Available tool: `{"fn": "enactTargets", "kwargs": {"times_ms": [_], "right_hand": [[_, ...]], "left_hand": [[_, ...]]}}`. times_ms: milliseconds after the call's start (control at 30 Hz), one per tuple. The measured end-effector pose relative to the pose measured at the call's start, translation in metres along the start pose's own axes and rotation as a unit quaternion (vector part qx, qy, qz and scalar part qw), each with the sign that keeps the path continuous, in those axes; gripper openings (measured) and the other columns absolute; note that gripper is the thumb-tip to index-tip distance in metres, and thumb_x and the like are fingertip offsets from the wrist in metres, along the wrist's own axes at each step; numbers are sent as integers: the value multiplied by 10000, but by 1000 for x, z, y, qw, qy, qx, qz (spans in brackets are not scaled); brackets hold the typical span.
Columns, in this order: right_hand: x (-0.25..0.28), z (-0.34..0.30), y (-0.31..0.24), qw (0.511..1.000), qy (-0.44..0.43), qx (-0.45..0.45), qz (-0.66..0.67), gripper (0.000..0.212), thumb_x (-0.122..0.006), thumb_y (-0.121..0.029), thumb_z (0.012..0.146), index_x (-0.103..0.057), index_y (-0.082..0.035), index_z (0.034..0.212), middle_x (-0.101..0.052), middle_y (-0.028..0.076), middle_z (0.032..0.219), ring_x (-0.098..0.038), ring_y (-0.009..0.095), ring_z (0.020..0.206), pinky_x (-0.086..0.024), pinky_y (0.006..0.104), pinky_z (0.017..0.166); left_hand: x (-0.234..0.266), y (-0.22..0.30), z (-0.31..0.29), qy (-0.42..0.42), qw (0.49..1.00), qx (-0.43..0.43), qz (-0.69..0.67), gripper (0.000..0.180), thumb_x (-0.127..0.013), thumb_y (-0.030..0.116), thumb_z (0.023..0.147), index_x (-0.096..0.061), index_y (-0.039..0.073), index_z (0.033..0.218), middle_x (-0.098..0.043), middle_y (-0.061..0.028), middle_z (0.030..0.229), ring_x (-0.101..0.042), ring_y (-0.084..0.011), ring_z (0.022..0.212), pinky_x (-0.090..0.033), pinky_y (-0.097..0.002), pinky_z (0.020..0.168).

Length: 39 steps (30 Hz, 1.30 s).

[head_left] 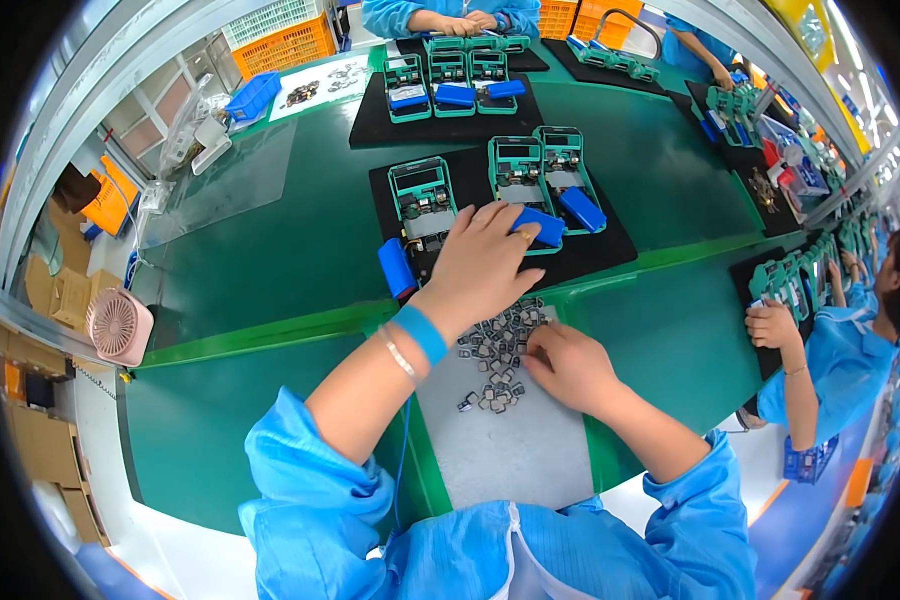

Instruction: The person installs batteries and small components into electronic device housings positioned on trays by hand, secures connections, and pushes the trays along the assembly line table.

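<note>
My left hand (482,255) reaches over a black mat (615,240) with its fingers stretched out and thumb apart. Its fingertips rest at a blue battery pack (542,228) on the middle green housing (515,160). Left of that hand is another green housing (420,180), with a blue battery pack (396,268) beside its lower end. A third green housing (562,150) stands at the right, carrying a blue battery pack (582,209). My right hand (573,368) is curled at the edge of a pile of small metal parts (495,350); what its fingertips pinch is hidden.
The pile lies on a grey sheet (510,460) on the green table (230,420). Farther back, another black mat (370,125) bears several green housings. A pink fan (120,327) stands at the left. Co-workers sit across the table (450,18) and at the right (830,370).
</note>
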State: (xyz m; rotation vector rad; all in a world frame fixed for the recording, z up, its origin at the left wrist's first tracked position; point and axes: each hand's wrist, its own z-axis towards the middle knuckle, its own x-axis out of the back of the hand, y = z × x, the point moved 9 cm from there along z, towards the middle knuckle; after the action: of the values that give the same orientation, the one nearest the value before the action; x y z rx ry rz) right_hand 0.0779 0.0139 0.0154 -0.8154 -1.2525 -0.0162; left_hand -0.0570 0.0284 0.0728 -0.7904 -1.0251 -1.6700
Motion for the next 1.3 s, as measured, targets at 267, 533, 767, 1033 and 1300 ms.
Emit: {"fn": "enactTargets", "kwargs": {"times_ms": [267, 533, 767, 1033, 1300], "right_hand": [[4, 0, -4, 997, 13, 67, -25, 106, -672, -168, 841, -643, -69, 867, -657, 86, 890, -655, 309, 849, -545, 401, 705], [-10, -8, -43, 926, -70, 284, -240, 127, -630, -123, 695, -641, -51, 799, -648, 78, 818, -658, 245, 796, -572, 335, 686], [-18, -4, -48, 911, -98, 296, -269, 72, -631, -105, 690, -630, -48, 734, -646, 79, 750, -679, 232, 750, -578, 333, 639], [-12, 7, -41, 938, -146, 240, -202, 83, -620, -95, 751, -660, -31, 787, -684, 122, 785, -704, 289, 757, -588, 392, 675], [78, 82, -7, 988, 20, 155, 19, 67, -677, -125, 834, -664, -62, 855, -660, 129, 803, -668, 324, 770, -540, 420, 670]], "left_hand": [[-48, -11, 45, -36, 999, 31, -26, 518, -745, 330, 832, -608, 67, 1257, -569, -140, 1283, -521, -337, 1242, -384, -481, 1063], [-8, -42, 51, 150, 978, 121, -83, 194, -602, 175, 951, -642, 38, 1082, -642, -138, 734, -653, -362, 774, -512, -461, 792], [-19, -7, 52, 42, 999, -31, 0, 411, -746, 293, 816, -643, 67, 1144, -639, -105, 1101, -589, -301, 1087, -425, -454, 968], [-29, -33, 59, 57, 992, 87, -76, 384, -673, 276, 907, -578, 20, 1177, -663, -177, 956, -627, -387, 955, -505, -457, 844], [15, -56, 32, 176, 981, 74, 29, 391, -644, 66, 798, -591, 56, 1186, -542, -192, 1328, -497, -385, 1270, -400, -500, 1040]]}}
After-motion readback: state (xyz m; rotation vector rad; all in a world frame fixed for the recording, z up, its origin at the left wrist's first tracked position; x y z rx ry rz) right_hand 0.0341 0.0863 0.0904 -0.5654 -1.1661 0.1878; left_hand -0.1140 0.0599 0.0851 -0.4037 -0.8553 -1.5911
